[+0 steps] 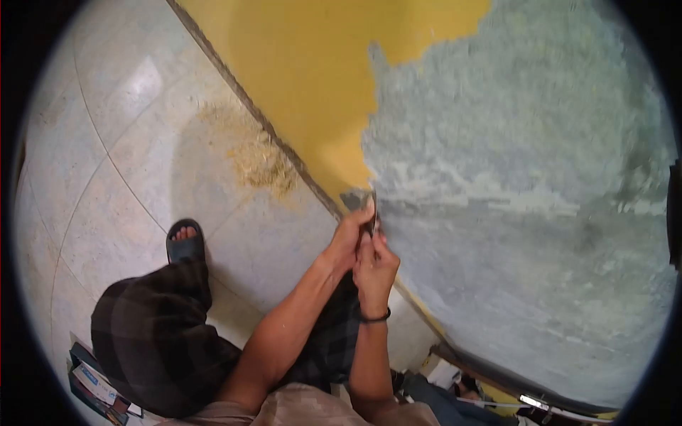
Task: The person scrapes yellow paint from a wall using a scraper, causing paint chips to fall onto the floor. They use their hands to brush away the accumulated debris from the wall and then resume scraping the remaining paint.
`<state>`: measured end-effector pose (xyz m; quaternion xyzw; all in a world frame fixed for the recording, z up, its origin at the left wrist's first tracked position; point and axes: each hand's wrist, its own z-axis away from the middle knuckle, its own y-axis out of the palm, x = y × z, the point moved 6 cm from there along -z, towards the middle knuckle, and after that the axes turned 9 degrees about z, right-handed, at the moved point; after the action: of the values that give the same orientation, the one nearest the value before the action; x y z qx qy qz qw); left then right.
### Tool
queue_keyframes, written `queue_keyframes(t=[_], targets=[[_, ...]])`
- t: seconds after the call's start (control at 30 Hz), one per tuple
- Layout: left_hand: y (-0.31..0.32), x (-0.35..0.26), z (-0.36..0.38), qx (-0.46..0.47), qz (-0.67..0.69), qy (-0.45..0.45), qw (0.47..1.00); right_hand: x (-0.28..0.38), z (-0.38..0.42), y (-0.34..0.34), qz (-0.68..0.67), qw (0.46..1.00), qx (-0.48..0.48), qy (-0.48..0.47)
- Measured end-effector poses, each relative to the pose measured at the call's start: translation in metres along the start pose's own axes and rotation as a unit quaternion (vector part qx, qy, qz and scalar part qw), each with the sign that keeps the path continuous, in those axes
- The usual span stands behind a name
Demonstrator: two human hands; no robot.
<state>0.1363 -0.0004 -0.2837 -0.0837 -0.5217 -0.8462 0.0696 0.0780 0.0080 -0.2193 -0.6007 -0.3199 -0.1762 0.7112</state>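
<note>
My left hand [348,233] is closed, its thumb pointing up along a thin scraper [375,206] that I see nearly edge-on. Just below, my right hand [374,268] is also closed around the lower part of the scraper, with a dark band on the wrist. The fingers hide most of the tool's handle. Its upper end meets the wall at the ragged border between yellow paint [298,78] and bare grey plaster [511,128]. A small grey patch of wall shows beside the left thumb.
Yellow paint scrapings [266,168] lie heaped on the tiled floor [124,163] along the wall's base. My sandalled foot [186,243] is left of my hands. A dark box with papers [96,383] sits at lower left. Assorted items [440,387] lie at lower right.
</note>
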Motion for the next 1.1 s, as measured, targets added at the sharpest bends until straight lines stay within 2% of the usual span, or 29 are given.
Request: queue_keyframes(t=[0.03, 0.07, 0.13, 0.2, 0.27, 0.3, 0.33, 0.4, 0.43, 0.47, 0.53, 0.57, 0.63, 0.67, 0.73, 0.77, 0.8, 0.83, 0.9, 0.93, 1.0, 1.07, 1.1], targets=[[-0.003, 0.003, 0.0, 0.037, -0.001, -0.038, 0.999, -0.008, 0.001, -0.001, -0.064, 0.996, 0.038, 0.043], [-0.003, 0.004, 0.002, 0.037, -0.001, -0.033, 0.999, 0.001, 0.005, -0.001, -0.065, 0.996, 0.042, 0.039], [0.002, -0.004, 0.005, 0.014, -0.006, 0.007, 1.0, 0.011, 0.006, 0.003, -0.129, 0.985, 0.039, 0.104], [-0.002, -0.013, 0.002, 0.008, -0.002, 0.013, 1.0, 0.009, 0.003, 0.013, -0.139, 0.983, 0.046, 0.109], [-0.007, -0.014, -0.004, 0.013, -0.02, -0.011, 1.0, 0.003, 0.0, 0.016, -0.12, 0.989, 0.051, 0.074], [-0.008, -0.009, -0.004, 0.012, -0.015, -0.012, 1.0, 0.006, -0.001, 0.011, -0.051, 0.998, 0.029, -0.001], [-0.007, -0.004, -0.001, 0.013, -0.015, -0.008, 1.0, 0.006, 0.003, 0.007, -0.052, 0.998, 0.031, -0.004], [0.006, -0.009, 0.001, 0.006, -0.044, 0.008, 0.999, 0.006, 0.0, 0.006, -0.119, 0.99, 0.033, 0.062], [0.004, -0.013, 0.003, -0.007, -0.002, -0.018, 1.0, -0.005, -0.014, 0.013, -0.049, 0.991, -0.015, -0.126], [-0.004, -0.004, 0.004, -0.014, 0.002, -0.032, 0.999, 0.0, -0.01, 0.016, -0.061, 0.997, 0.041, 0.018], [-0.004, -0.019, -0.005, 0.043, 0.004, 0.01, 0.999, -0.002, -0.004, 0.019, -0.062, 0.998, 0.024, 0.012], [-0.004, -0.013, 0.0, 0.019, -0.002, -0.021, 1.0, 0.002, 0.003, 0.016, -0.064, 0.997, 0.028, 0.012], [0.002, -0.023, -0.005, 0.021, -0.023, 0.008, 0.999, 0.01, 0.002, 0.014, -0.133, 0.986, 0.037, 0.088], [-0.002, -0.022, -0.003, 0.013, -0.037, 0.021, 0.999, 0.003, -0.003, 0.021, -0.134, 0.986, 0.036, 0.092], [-0.013, -0.018, -0.007, 0.012, -0.042, -0.015, 0.999, -0.007, -0.012, 0.03, -0.066, 0.997, 0.037, -0.009], [-0.013, -0.018, -0.008, 0.017, -0.024, -0.011, 0.999, 0.0, -0.007, 0.029, -0.117, 0.99, 0.061, 0.052], [-0.007, -0.023, -0.007, 0.025, -0.013, -0.006, 1.0, -0.003, -0.001, 0.027, -0.12, 0.99, 0.062, 0.05], [-0.004, -0.018, 0.001, -0.007, -0.042, -0.004, 0.999, -0.007, 0.004, 0.019, -0.083, 0.996, 0.034, 0.011], [0.004, -0.042, -0.011, 0.012, -0.048, 0.029, 0.998, 0.004, -0.015, 0.026, -0.063, 0.994, 0.009, -0.086], [-0.003, -0.036, -0.009, 0.013, -0.04, 0.035, 0.999, -0.006, -0.011, 0.028, -0.055, 0.996, 0.007, -0.072], [-0.007, -0.04, -0.013, 0.051, -0.026, 0.019, 0.998, -0.004, -0.013, 0.044, -0.105, 0.994, 0.04, 0.019], [-0.015, -0.033, -0.012, 0.018, 0.007, -0.005, 1.0, -0.006, -0.005, 0.037, -0.103, 0.993, 0.046, 0.026], [-0.008, -0.028, -0.002, 0.0, -0.034, -0.013, 0.999, -0.003, 0.0, 0.028, -0.076, 0.997, 0.028, 0.008]])
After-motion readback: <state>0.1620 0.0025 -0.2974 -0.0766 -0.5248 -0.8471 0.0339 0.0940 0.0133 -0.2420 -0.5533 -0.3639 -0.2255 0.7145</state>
